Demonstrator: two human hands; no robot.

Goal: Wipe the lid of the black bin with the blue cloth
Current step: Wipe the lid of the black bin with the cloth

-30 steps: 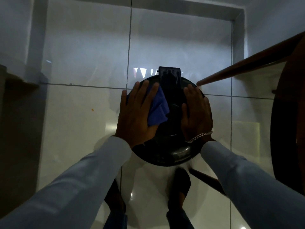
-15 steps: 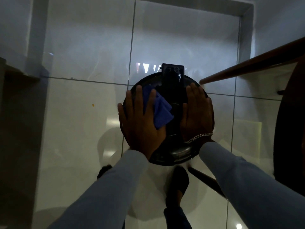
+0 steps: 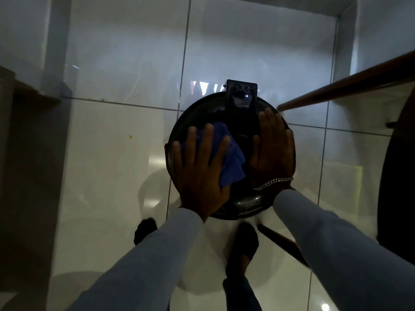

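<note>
Item: bin lid, wipe in progress, left side.

Black bin (image 3: 244, 209) stands on the tiled floor (image 3: 101, 176), seen from above; round lid (image 3: 197, 115) shut, with a raised rectangular hinge piece (image 3: 241, 96) at the far edge. Left hand (image 3: 199, 167), fingers spread flat, presses the blue cloth (image 3: 233, 158) onto the left half of the lid; the cloth bunches out from under the palm toward the centre. Right hand (image 3: 272, 149) lies open and flat on the right half, gripping nothing, probably steadying the bin. Judged: wiping step under way, right half and far edge probably not yet covered. Next move calls for sliding the cloth across the centre with even pressure, and the right hand giving way.
</note>
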